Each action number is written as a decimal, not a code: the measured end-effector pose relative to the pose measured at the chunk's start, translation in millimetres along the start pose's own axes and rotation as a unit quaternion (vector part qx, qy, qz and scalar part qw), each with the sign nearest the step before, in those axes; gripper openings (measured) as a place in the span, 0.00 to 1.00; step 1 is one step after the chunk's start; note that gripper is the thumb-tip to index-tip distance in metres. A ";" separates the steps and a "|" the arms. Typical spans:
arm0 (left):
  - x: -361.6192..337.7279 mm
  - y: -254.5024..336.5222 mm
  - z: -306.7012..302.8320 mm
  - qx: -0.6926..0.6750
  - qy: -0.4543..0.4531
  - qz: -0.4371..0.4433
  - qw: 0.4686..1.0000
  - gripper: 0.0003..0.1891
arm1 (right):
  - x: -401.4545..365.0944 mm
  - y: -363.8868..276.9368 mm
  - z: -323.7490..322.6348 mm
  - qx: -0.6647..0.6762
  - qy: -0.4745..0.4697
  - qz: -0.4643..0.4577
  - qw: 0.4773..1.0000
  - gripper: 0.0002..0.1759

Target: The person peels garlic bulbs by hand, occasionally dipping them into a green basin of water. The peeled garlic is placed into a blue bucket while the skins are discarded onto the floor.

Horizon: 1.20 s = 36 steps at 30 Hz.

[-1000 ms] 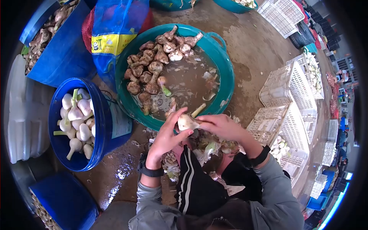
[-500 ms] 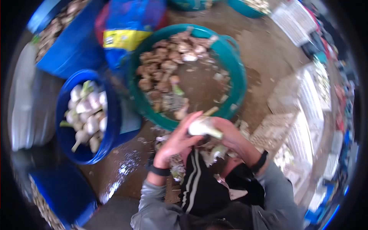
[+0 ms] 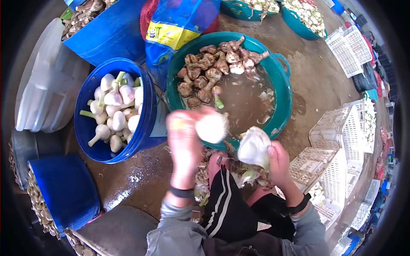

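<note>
Left grip: my left hand (image 3: 184, 136) is closed round a peeled garlic bulb (image 3: 212, 127), fingers curled over its near side. The hand is smeared with blur, so I cannot tell each finger's place.
Right grip: my right hand (image 3: 278, 158) is clenched on a wad of skins (image 3: 254, 147), held from its right side with the pale bulk sticking out to the left.
Where the bulb is: raised above the near rim of the green basin (image 3: 285, 91), up and to the left of the wad and apart from it.
Key relation: the blue bucket (image 3: 145, 136) lies to the left of the bulb, on my left hand's side. My right hand is well away from it, across my knees.
Bulb's axis: it shows as a round blur, and I cannot tell which way the stem end points.
Bulb's look: clean, white and smooth, like the white bulbs (image 3: 113, 106) filling the bucket.
Basin: brown water, with muddy bulbs (image 3: 205, 72) heaped at its far left.
Below my hands: a heap of peelings (image 3: 245, 175) lies on the wet floor (image 3: 316, 81) between my knees.
</note>
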<state>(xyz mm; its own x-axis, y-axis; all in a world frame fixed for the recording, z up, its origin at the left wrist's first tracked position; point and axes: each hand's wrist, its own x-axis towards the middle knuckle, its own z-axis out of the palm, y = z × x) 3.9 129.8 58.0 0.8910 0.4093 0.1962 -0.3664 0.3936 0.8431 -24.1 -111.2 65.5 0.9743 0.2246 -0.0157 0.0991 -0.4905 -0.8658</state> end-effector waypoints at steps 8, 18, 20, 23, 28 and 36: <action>64.1 137.9 -62.6 0.776 0.028 0.303 0.553 0.31 | 110.4 75.8 31.7 -0.256 -0.019 -0.213 0.943 0.06; -19.1 -57.3 -23.8 0.048 -0.033 -0.312 0.948 0.24 | 216.8 178.1 161.0 0.260 -0.187 0.232 0.919 0.16; -18.0 -65.0 -16.4 -0.005 0.033 -0.368 0.929 0.25 | 173.8 132.2 121.6 0.029 -0.053 0.012 0.998 0.15; -15.2 -65.4 7.4 -0.177 0.000 -0.349 0.920 0.26 | 105.5 49.2 66.1 -0.196 -0.049 -0.191 0.961 0.19; -40.6 -50.4 24.1 -0.099 -0.042 -0.322 0.941 0.23 | 71.5 1.8 34.5 -0.077 -0.010 -0.140 0.987 0.17; -41.2 -46.7 19.7 0.330 -0.102 -0.063 0.936 0.22 | 67.2 -11.7 23.4 -0.135 -0.060 -0.136 0.980 0.13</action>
<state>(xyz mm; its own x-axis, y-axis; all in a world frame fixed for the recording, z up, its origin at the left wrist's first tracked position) -10.4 78.4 20.4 0.9732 0.2019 0.1098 -0.0701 -0.1945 0.9784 35.5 -70.6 62.9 0.8753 0.4675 0.1239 0.4171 -0.5998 -0.6829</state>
